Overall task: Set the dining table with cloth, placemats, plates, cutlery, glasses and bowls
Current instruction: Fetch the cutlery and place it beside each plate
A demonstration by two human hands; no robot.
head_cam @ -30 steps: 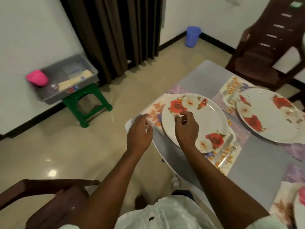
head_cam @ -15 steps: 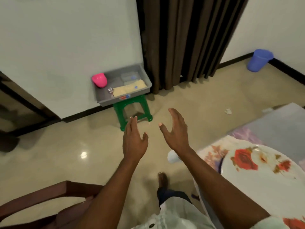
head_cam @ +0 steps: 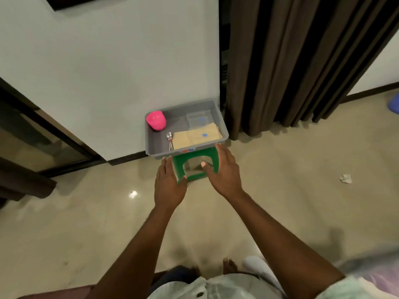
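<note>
Both hands reach toward the grey tray [head_cam: 224,134]
Left hand [head_cam: 169,186] and right hand [head_cam: 224,172] spread, empty, mid-frame.

Views: you have just one camera, so no part of the scene is shared with another view.
Where it sits: on your head, high up.
Which way it looks: forward and down, over your two arms to the floor [head_cam: 291,190].
Close: your left hand [head_cam: 169,186] and right hand [head_cam: 224,171] are near the middle.
A bit farther: the gray tray [head_cam: 223,128] on the green stool [head_cam: 179,167], by the white wall [head_cam: 118,61] and the dark curtain [head_cam: 302,61].
Picture shape: wide, so the edges bend.
</note>
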